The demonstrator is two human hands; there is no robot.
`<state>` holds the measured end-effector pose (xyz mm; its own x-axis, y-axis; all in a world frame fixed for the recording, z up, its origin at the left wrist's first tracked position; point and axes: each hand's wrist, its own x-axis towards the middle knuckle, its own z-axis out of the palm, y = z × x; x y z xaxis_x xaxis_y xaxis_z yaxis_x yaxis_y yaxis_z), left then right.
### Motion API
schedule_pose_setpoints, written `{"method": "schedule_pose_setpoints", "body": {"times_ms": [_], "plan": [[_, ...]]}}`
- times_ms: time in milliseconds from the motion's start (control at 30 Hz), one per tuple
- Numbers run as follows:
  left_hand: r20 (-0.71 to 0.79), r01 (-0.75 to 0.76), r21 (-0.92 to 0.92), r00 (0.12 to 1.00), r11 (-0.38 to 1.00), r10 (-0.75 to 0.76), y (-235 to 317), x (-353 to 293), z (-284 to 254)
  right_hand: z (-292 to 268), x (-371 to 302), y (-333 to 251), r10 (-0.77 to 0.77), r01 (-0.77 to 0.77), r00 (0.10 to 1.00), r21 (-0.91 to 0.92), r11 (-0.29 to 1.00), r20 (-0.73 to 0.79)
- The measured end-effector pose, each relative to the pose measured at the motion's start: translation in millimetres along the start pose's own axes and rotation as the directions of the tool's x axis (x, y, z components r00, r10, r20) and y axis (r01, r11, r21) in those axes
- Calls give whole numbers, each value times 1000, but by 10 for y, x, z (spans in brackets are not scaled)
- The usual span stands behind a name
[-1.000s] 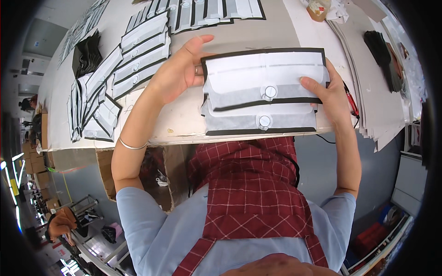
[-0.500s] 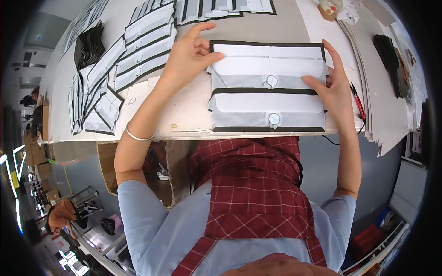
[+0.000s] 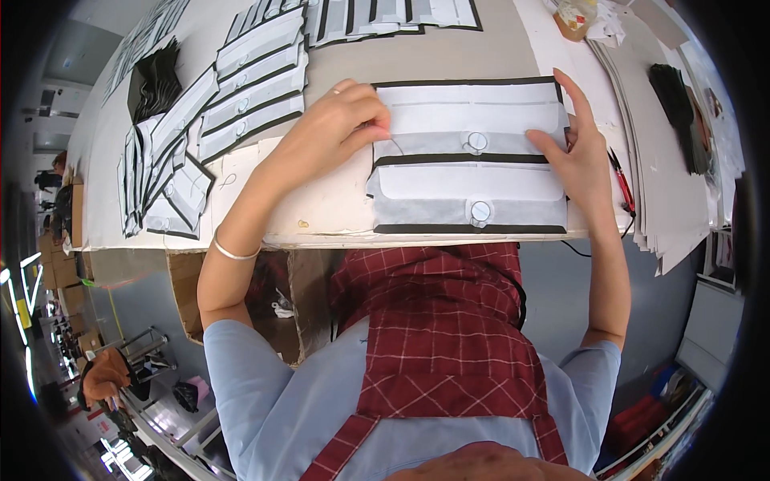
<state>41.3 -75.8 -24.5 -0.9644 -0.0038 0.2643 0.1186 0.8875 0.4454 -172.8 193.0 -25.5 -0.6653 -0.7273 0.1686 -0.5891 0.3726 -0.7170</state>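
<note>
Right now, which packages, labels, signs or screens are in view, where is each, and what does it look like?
Packet: far right of the table, past the right hand; small, crumpled, clear with yellow-brown contents.
Cardboard boxes: on the floor at far left, below the table edge; brown, stacked, blurred.
No screens or signs can be made out; the white-and-grey fabric pieces under the left hand carry round white snaps only.

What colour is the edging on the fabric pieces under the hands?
Black edging on white and grey fabric pieces, clearest in the head view.
</note>
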Motion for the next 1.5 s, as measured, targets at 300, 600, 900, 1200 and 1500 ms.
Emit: {"method": "schedule_pose_setpoints", "body": {"times_ms": [300,600,900,1200,1500], "plan": [[228,672,-230,740,704,-632,466,-1646,-1165,-239,98,286,38,-39,999,23,999,29],[-722,897,441,377,33,-581,271,-3132,-1374,-253,158,359,72,-81,994,113,990,80],[-579,768,158,581,621,-572,119,-1871,-1027,-693,-193,360,82,-82,990,-3,997,116],[48,130,163,989,978,-139,585,-279,-124,-630,-202,524,-63,67,989,-21,998,133],[223,-18,188,975,982,-25,551,49,274,-453,404,519,3,-5,998,24,1000,60]]}}
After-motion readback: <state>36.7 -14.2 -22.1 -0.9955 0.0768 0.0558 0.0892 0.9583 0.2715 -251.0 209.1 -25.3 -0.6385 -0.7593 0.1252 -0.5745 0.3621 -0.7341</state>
